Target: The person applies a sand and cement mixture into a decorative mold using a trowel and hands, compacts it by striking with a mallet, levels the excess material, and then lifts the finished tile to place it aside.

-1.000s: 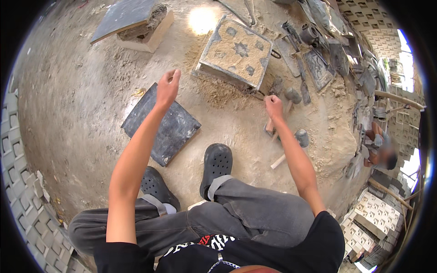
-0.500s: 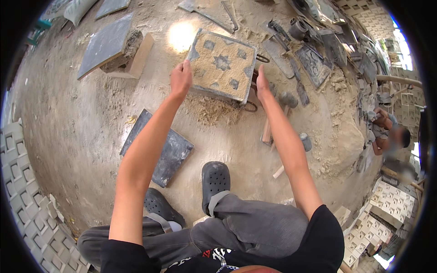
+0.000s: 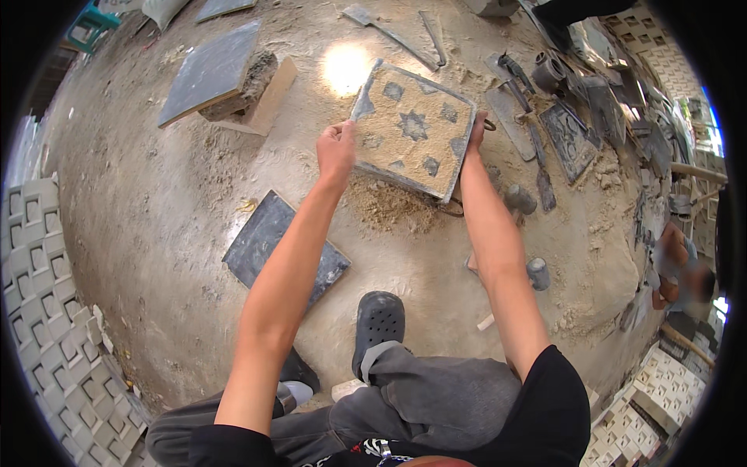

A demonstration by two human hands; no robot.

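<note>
A square grey mould is tilted up off the ground between my hands, ringed by a raised rim. Yellowish sand covers its face, with a grey star and several grey corner shapes showing through. My left hand grips the mould's left edge, thumb on top. On the opposite edge, my right hand is closed near a dark metal loop handle; its fingers are partly hidden behind the mould. A heap of loose sand lies beneath the near edge.
A dark slab lies left of my feet. Farther left, a grey board rests on a sand-caked block. Mallets, a trowel and ornamented plates crowd the right. Another person sits at the far right, by patterned blocks.
My right hand, previously open beside the mould, has closed on its right edge. My left hand keeps its hold. The whole view has shifted, so things appear farther right.
</note>
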